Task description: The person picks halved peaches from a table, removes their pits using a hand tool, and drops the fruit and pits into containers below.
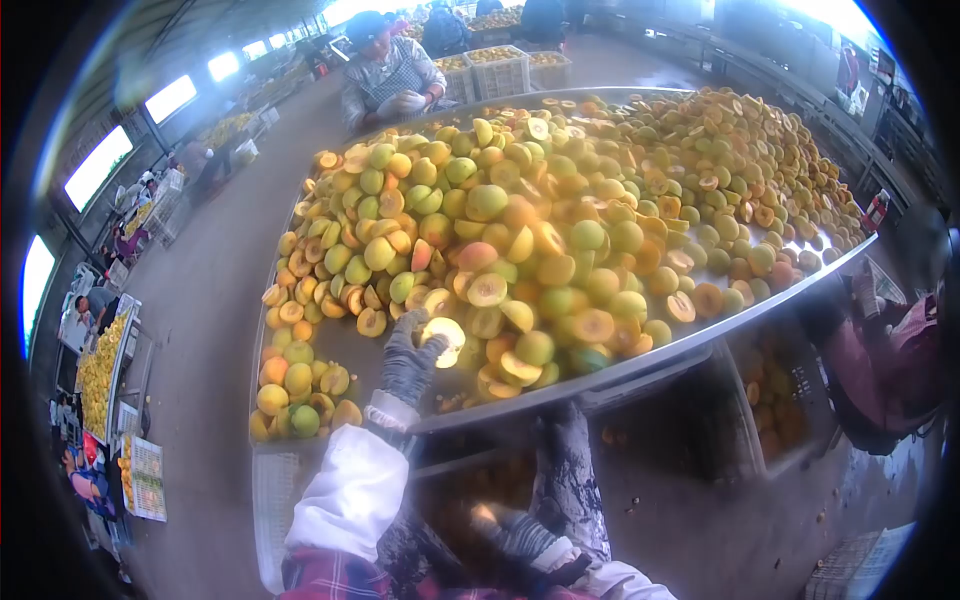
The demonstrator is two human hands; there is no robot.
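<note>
My left hand [410,362], in a grey striped knit glove, reaches over the near edge of the metal table. Its thumb and fingers are closed on a peach half [443,342], whose pale cut face is turned up. Around it lies a big heap of yellow-green and orange peaches [487,203], many of them cut in half. Below the table edge, close to my lap, is my right hand [522,532] in a similar glove. Its fingers look curled, with a small bright orange patch at their tips; blur hides what that is.
The metal table's raised rim [640,362] runs along my front. Under it stands a crate [775,405] with peaches. A co-worker [390,75] stands across the table, and another person [885,350] is at the right. More fruit tables [100,375] and crates [498,72] stand farther off.
</note>
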